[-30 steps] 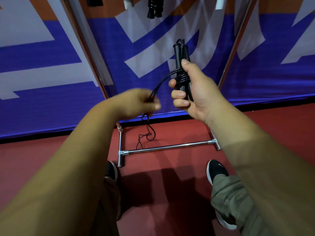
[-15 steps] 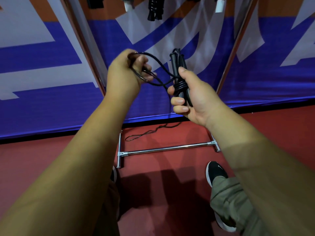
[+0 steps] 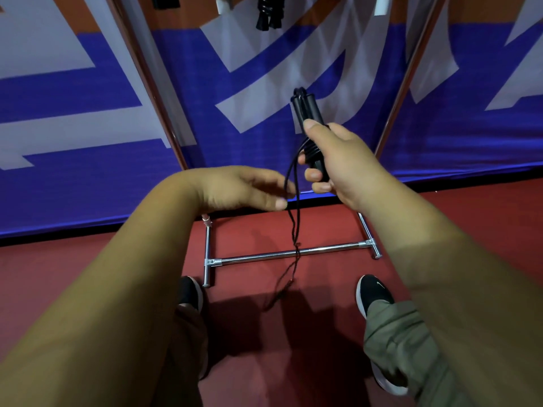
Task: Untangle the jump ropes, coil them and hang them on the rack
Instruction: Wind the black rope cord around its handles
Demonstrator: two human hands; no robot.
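My right hand (image 3: 340, 168) grips the two black handles of a jump rope (image 3: 305, 113), held upright with a few turns of cord wound round them. The loose black cord (image 3: 295, 230) hangs in a doubled strand from the handles down to the red floor between my shoes. My left hand (image 3: 249, 189) reaches in from the left with thumb and forefinger pinching the cord just below the handles. The chrome rack (image 3: 279, 254) stands right in front of me, its floor bar beneath the hanging cord.
Several coiled black ropes (image 3: 269, 13) and white handles (image 3: 380, 5) hang at the top of the rack. Slanted rack poles (image 3: 164, 113) rise on both sides. A blue and white banner (image 3: 73, 186) covers the wall behind. My black shoes (image 3: 373, 292) stand near the rack base.
My left hand swung up and over the handles with a loop of cord, then came back down to the cord below them. The loose end now hangs straight to the floor.
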